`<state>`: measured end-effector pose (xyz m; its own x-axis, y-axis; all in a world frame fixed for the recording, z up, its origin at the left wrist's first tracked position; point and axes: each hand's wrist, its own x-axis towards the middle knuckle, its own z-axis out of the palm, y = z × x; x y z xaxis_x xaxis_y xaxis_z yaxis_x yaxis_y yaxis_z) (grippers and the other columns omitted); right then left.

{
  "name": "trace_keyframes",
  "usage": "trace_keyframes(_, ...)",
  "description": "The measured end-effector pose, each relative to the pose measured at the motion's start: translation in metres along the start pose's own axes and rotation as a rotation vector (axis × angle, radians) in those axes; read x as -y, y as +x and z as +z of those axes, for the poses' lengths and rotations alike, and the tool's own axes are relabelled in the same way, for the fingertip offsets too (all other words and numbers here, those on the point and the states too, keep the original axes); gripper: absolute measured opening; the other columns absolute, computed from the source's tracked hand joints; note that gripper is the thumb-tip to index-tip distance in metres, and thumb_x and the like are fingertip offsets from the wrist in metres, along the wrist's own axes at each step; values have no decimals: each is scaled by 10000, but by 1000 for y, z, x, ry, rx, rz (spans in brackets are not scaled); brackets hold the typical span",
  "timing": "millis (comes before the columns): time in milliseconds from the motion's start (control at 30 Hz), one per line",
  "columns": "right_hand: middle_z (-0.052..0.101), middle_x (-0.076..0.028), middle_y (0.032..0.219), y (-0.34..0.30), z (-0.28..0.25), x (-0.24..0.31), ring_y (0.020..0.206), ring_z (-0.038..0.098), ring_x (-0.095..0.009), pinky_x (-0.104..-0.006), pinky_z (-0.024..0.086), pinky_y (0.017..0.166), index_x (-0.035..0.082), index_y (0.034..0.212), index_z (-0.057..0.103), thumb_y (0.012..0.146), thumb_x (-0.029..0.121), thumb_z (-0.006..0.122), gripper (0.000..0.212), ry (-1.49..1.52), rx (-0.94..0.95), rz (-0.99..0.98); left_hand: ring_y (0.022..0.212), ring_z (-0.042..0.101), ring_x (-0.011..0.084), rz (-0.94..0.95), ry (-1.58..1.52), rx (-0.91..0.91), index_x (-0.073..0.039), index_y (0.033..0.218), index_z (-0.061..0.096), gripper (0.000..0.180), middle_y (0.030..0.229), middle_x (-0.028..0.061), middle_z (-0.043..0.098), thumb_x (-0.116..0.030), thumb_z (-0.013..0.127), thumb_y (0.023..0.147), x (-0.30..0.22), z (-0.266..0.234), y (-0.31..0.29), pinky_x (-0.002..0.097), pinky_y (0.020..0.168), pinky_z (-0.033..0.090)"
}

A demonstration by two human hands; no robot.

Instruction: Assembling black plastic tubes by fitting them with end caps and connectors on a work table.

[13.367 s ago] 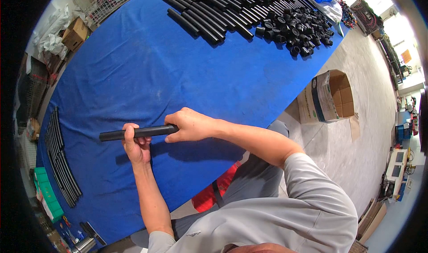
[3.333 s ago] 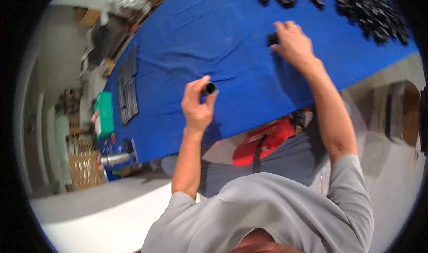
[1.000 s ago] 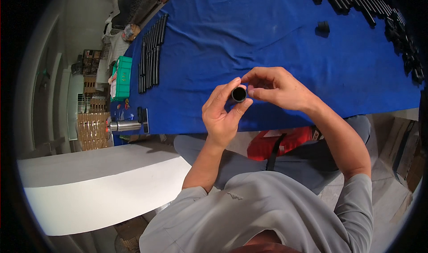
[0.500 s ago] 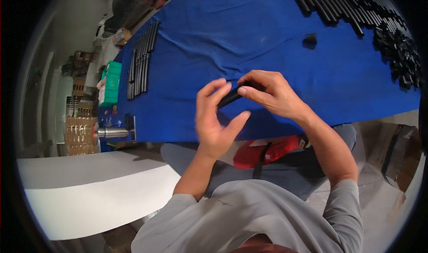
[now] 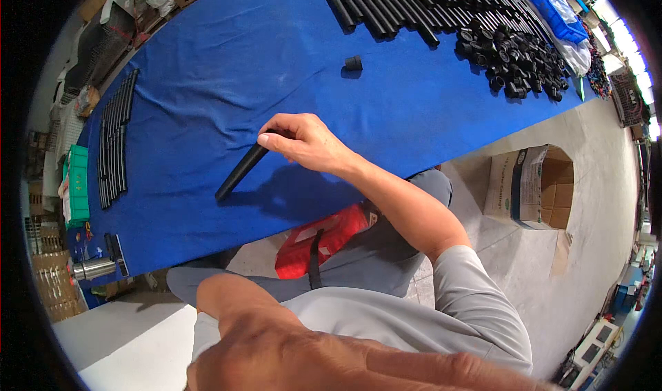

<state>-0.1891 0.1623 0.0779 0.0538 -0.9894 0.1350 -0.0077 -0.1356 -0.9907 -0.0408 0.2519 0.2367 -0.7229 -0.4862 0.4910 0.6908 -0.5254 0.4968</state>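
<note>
My right hand (image 5: 303, 141) is closed around the upper end of a black tube (image 5: 241, 175) above the blue cloth. The tube slants down to the left, its lower end at or just above the cloth. Large and close to the camera at the bottom, my left hand (image 5: 289, 356) has its fingers stretched toward the right, partly cut off by the edge, with nothing seen in them. A single black cap-like piece (image 5: 353, 63) lies beyond my right hand. Farther right is a heap of similar black pieces (image 5: 514, 60).
Rows of black tubes (image 5: 386, 8) lie at the far side, and several more tubes (image 5: 117, 139) at the left. A green bin (image 5: 77, 184) and a metal cylinder (image 5: 94, 269) are at the left edge. A cardboard box (image 5: 507, 191) stands on the floor, right.
My left hand has left the tube and come up close to the camera. My right hand still holds the tube, now more of it showing. The view has swung to the right.
</note>
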Motion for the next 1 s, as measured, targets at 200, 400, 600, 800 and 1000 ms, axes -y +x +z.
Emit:
trace_keyframes(200, 552, 4, 695, -3, -5, 3, 649, 515, -73, -257, 456, 568, -6, 1031, 669, 935, 313, 644, 335, 7, -18, 11, 1056, 578, 354, -70, -17, 39, -69, 974, 571, 496, 1008, 151, 592, -514, 356, 1017, 6, -3, 17, 682, 958, 409)
trace_keyframes(400, 633, -78, 745, -2, -6, -14, 676, 555, -126, -315, 466, 616, -28, 1046, 657, 863, 274, 707, 356, -112, -58, -143, 1041, 590, 331, -264, 186, -348, -78, 960, 575, 372, 975, 129, 619, -444, 520, 987, 21, -74, -22, 499, 932, 489)
trace_keyframes(600, 638, -126, 705, -3, 1, -11, 622, 604, -197, -338, 487, 594, -19, 992, 676, 849, 262, 698, 317, -205, -155, -214, 1248, 498, 312, -216, -78, -960, 10, 1204, 562, 431, 1255, 186, 567, -343, 597, 959, 34, -183, -81, 433, 1084, 401)
trace_keyframes(800, 656, -136, 733, -6, -11, -5, 636, 609, -181, -325, 490, 592, -24, 971, 681, 842, 278, 723, 331, -268, -110, -150, 1287, 495, 304, 114, -300, -725, -35, 1129, 623, 227, 1283, 165, 593, -173, 614, 949, 15, -248, -63, 460, 1114, 404)
trace_keyframes(1000, 646, -180, 1132, 22, -92, -16, 1013, 627, -343, -432, 509, 839, 41, 1201, 611, 814, 286, 731, 473, -866, -649, -249, 1177, 592, 307, 102, -325, -562, 25, 1089, 629, 290, 1207, 164, 641, -231, 602, 954, -18, -276, -48, 434, 983, 550)
